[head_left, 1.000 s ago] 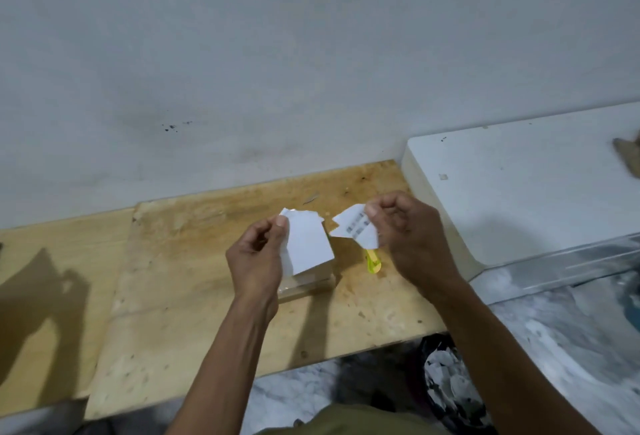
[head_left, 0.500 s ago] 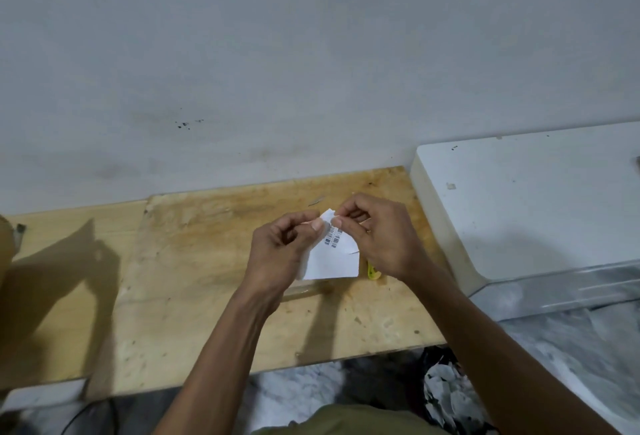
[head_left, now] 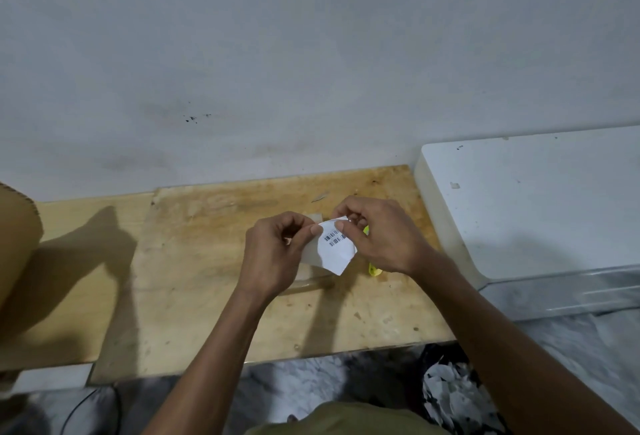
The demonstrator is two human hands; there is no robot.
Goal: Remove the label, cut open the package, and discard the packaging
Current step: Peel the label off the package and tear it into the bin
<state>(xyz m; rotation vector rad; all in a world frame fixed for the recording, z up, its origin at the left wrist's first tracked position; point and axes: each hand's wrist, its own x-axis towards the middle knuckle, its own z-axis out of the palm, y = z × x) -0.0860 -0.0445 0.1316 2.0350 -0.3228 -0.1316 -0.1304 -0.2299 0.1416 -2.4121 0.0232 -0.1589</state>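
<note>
Label [head_left: 335, 247] sits pinched between left hand [head_left: 277, 254] and right hand [head_left: 384, 237], both closed on it.

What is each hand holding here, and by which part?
Both hands pinch the white barcode label at its top edge: left hand at the upper left corner, right hand just beside it.

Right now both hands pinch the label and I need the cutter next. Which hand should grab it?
Right. The right hand is directly over the yellow cutter; the left hand can keep its grip on the label.
</note>
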